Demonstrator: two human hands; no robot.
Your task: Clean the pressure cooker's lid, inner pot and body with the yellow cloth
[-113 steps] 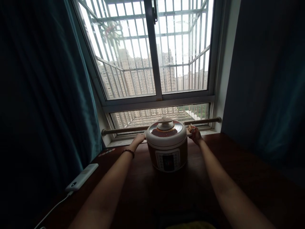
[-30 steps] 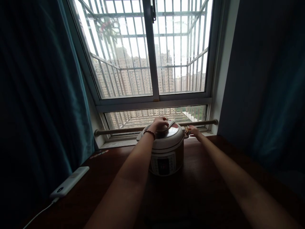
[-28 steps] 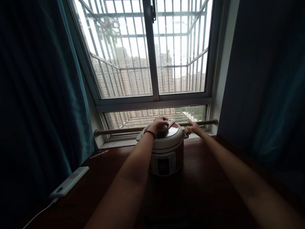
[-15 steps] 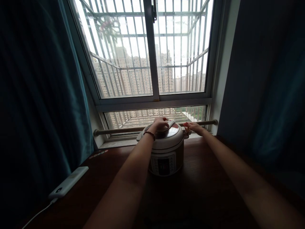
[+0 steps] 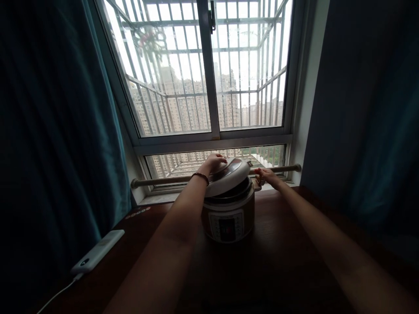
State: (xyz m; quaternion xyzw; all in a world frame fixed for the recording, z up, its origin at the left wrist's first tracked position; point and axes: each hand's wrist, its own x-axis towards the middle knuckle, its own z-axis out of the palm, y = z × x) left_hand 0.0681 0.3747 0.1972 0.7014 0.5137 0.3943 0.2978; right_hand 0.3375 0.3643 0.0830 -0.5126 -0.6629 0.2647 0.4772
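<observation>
An electric pressure cooker (image 5: 228, 224) stands upright on the dark wooden table, its control panel facing me. Its white lid (image 5: 231, 179) is tilted, raised on the right side and low on the left, so the dark inner pot (image 5: 234, 193) shows in the gap. My left hand (image 5: 214, 161) is closed around the handle on top of the lid; a dark beaded bracelet circles that wrist. On the other side, my right hand (image 5: 267, 175) grips the side handle (image 5: 258, 185) of the cooker's body, its fingers partly hidden.
A white power bank (image 5: 98, 251) with a white cable lies at the table's left. Behind the cooker run a horizontal rail (image 5: 166, 180) and a barred window (image 5: 212, 138). A blue curtain (image 5: 108, 165) hangs at the left, and a dark wall stands at the right.
The lid has come off its level seat and tipped up on the right, exposing the inner pot. My left hand has moved slightly up and left with it; my right hand stays at the side handle.
</observation>
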